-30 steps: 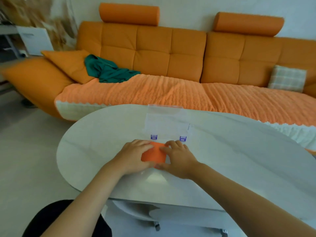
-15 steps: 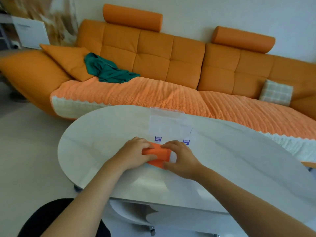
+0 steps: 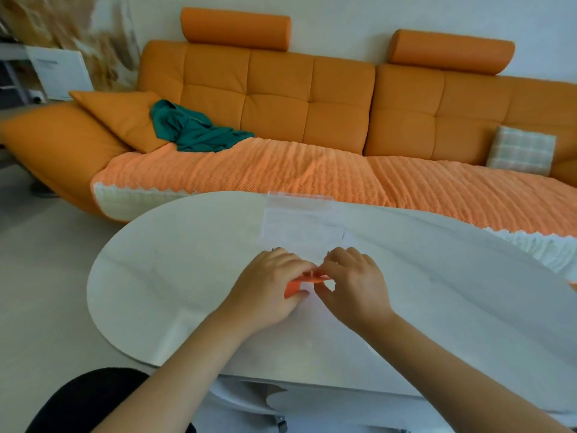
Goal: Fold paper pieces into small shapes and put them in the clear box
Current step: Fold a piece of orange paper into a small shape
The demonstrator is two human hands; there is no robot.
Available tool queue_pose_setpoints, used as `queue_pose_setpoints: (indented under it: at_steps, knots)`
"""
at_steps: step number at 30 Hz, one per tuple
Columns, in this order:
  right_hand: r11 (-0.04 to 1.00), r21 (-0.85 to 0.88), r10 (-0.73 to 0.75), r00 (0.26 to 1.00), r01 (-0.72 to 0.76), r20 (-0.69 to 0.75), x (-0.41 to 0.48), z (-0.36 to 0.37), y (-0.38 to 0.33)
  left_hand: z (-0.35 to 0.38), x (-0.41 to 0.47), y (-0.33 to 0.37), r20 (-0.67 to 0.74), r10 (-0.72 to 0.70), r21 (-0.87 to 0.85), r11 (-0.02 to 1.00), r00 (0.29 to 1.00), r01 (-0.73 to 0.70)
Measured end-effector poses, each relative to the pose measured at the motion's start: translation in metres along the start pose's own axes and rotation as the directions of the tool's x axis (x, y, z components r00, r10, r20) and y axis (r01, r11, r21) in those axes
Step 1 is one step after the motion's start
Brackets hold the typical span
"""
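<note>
Orange paper piece [image 3: 296,284], partly folded, pinched above white table; clear box [image 3: 299,225] lay just behind.

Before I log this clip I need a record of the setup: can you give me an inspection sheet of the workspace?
Surface: white oval table, bare apart from the job's things.
Job's things: orange paper, part folded, held over the table; clear box just beyond the hands.
Clutter: nothing seen on the table.
Grippers: left hand and right hand both pinch the paper.
Cables: nothing seen.
Surroundings: orange sofa behind, with green cloth and checked cushion.
</note>
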State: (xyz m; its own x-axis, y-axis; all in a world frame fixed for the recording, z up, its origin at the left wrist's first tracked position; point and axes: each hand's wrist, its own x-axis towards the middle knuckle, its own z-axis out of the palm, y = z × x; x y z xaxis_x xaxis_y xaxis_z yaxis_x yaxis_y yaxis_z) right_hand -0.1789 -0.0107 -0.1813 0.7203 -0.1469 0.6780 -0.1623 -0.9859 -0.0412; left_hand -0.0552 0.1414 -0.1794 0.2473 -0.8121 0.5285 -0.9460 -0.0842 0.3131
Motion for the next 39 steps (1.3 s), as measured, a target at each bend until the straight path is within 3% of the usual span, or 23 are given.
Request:
queue_pose_setpoints:
  at_steps: [2,4,6,8,11,15,17,21,27,31,35,39]
  knots:
    - [0.998,-0.026,0.061,0.996,-0.06,0.062,-0.014,-0.004,0.01,0.01,0.002,0.002,-0.011,0.01,-0.015,1.0,1.0,-0.01]
    - [0.974,-0.091,0.221,0.952,-0.206,0.213,-0.023,-0.013,0.017,0.02,0.003,-0.001,0.011,0.016,-0.013,1.0,1.0,-0.016]
    - [0.897,-0.101,0.436,0.82,-0.431,0.371,-0.026,-0.024,0.025,0.029,0.005,0.0,0.048,-0.022,-0.062,0.998,0.999,0.025]
    - [0.782,-0.043,0.556,0.666,-0.621,0.497,-0.023,-0.035,0.031,0.038,0.007,0.001,0.082,-0.098,-0.173,0.979,0.992,0.111]
    - [0.556,0.185,0.582,0.538,-0.811,0.609,-0.019,-0.038,0.041,0.051,0.01,0.003,0.123,-0.169,-0.301,0.933,0.978,0.199]
    - [0.08,0.346,0.545,0.331,-0.935,0.77,-0.012,-0.046,0.056,0.059,0.012,0.012,0.183,-0.174,-0.347,0.909,0.968,0.229]
    - [0.008,0.353,0.527,0.304,-0.936,0.793,-0.01,-0.05,0.063,0.061,0.012,0.016,0.206,-0.139,-0.365,0.908,0.969,0.207]
    - [0.223,0.324,0.558,0.393,-0.92,0.731,-0.008,-0.049,0.073,0.064,0.015,0.02,0.207,-0.046,-0.342,0.932,0.977,0.117]
    - [0.384,0.31,0.51,0.479,-0.87,0.714,-0.01,-0.049,0.079,0.06,0.013,0.025,0.134,0.081,-0.138,0.988,0.988,-0.062]
    - [0.483,0.31,0.474,0.542,-0.819,0.694,-0.015,-0.045,0.074,0.055,0.015,0.033,0.142,-0.101,-0.207,0.97,0.985,0.129]
    - [0.543,0.352,0.433,0.613,-0.762,0.661,-0.016,-0.045,0.068,0.054,0.023,0.04,0.16,-0.302,-0.372,0.864,0.94,0.34]
    - [0.505,0.416,0.418,0.636,-0.756,0.649,-0.017,-0.048,0.066,0.057,0.029,0.042,0.215,-0.416,-0.511,0.723,0.884,0.465]
